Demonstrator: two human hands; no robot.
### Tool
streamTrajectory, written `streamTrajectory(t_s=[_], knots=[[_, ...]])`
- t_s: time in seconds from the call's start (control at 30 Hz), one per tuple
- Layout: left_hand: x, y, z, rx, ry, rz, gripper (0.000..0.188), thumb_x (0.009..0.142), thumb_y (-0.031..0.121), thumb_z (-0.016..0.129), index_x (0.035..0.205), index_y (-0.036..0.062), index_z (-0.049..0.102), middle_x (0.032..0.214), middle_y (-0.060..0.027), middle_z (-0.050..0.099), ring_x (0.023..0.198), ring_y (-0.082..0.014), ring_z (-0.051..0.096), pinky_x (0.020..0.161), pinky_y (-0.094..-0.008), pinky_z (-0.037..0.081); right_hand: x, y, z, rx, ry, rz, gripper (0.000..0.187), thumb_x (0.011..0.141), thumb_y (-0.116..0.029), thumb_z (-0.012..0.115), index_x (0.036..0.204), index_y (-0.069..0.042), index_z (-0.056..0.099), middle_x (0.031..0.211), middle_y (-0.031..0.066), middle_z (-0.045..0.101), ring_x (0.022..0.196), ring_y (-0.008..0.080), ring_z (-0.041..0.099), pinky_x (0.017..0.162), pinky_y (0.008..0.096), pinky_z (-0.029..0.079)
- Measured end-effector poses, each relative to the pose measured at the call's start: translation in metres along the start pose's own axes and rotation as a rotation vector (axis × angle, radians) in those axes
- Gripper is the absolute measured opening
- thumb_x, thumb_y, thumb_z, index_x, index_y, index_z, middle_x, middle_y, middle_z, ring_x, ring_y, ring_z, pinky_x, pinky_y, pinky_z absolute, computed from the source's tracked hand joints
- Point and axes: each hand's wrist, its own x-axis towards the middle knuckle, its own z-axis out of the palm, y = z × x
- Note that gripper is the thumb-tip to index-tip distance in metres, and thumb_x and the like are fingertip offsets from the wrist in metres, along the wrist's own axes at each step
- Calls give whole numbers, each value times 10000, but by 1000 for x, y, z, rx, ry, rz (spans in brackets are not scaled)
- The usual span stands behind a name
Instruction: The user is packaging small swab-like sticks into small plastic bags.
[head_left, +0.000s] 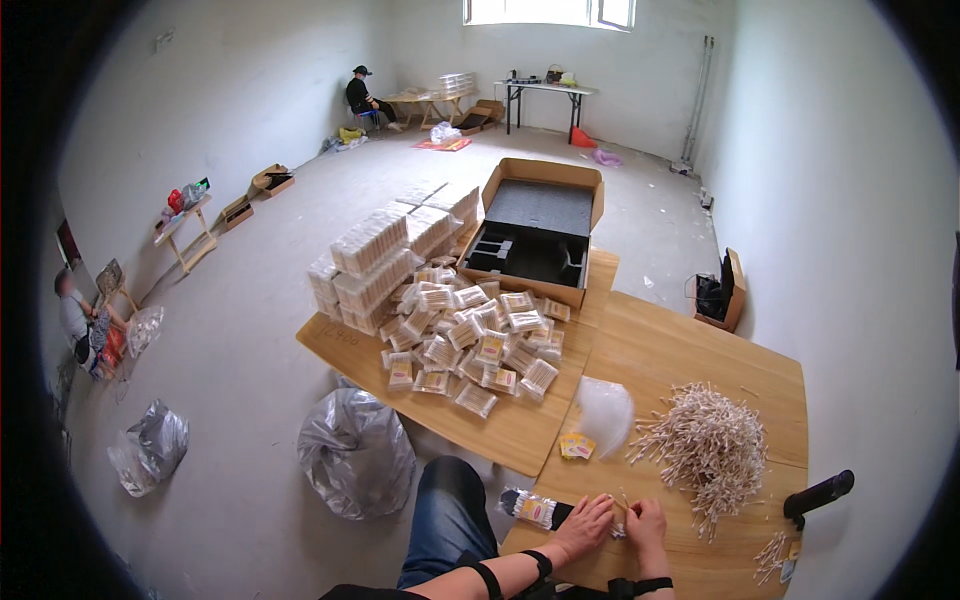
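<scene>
My left hand (583, 528) is bent over the near edge of the table, its fingers pressed together. What lies under them is mostly hidden. A dark strip shows beside its wrist side, next to a clear packet (535, 509) of cotton swabs with a yellow label card. Close to its right, my right hand (646, 524) pinches a thin cotton swab (622, 498) between thumb and finger. A few white swab tips (618, 531) show between the two hands. Farther right spreads a big heap of loose cotton swabs (705, 445). Beyond my hands are yellow label cards (577, 447) and a stack of clear bags (605, 412).
Filled swab packets (465, 335) pile up on the left table, with stacked bundles (372, 255) behind. An open carton (530, 235) with black foam stands there. A black cylinder (820, 494) rises at the right edge. A silver bag (356, 452) lies on the floor. Two people sit farther away.
</scene>
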Motion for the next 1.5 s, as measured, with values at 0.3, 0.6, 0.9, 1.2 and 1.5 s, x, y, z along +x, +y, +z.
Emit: streamTrajectory(t_s=[0.3, 0.6, 0.9, 1.2, 1.5], knots=[[-1, -1, 14, -132, 148, 81, 314, 839, 164, 583, 1128, 42, 564, 1266, -162, 537, 1253, -318, 472, 1039, -459, 379, -9, -8, -18, -47, -153, 106, 164, 794, -234, 671, 818, -72, 688, 837, 144, 666, 815, 322, 646, 704, 432, 508], [13, -8, -4, -95, 123, -21, 279, 881, 130, 579, 1147, 55, 546, 1309, -141, 516, 1295, -316, 444, 1108, -478, 307, 16, -14, -15, 75, -63, 192, 136, 839, -199, 617, 892, -76, 642, 909, 138, 626, 875, 340, 614, 763, 440, 495], [5, 10, -8, -56, -1, -126, 426, 909, 182, 543, 1309, 54, 476, 1428, -153, 426, 1379, -306, 347, 1153, -483, 222, 2, -25, -11, 63, 9, -19, 86, 796, -89, 610, 862, -102, 664, 910, 93, 636, 859, 305, 618, 761, 411, 501], [7, 3, -7, 33, -52, -101, 481, 948, 228, 509, 1384, 38, 440, 1463, -161, 403, 1398, -302, 324, 1167, -479, 195, -22, -22, -29, 84, 90, -89, 260, 802, -120, 636, 1054, -62, 667, 1037, 122, 646, 1022, 323, 585, 884, 419, 474], [11, 6, -8, -101, -73, -24, 417, 930, 214, 533, 1296, 15, 533, 1435, -159, 443, 1379, -312, 355, 1158, -456, 236, -71, -23, -23, -323, -113, -130, 728, 907, -378, 544, 1470, 7, 289, 1523, 159, 325, 1431, 290, 260, 1175, 503, 132]])
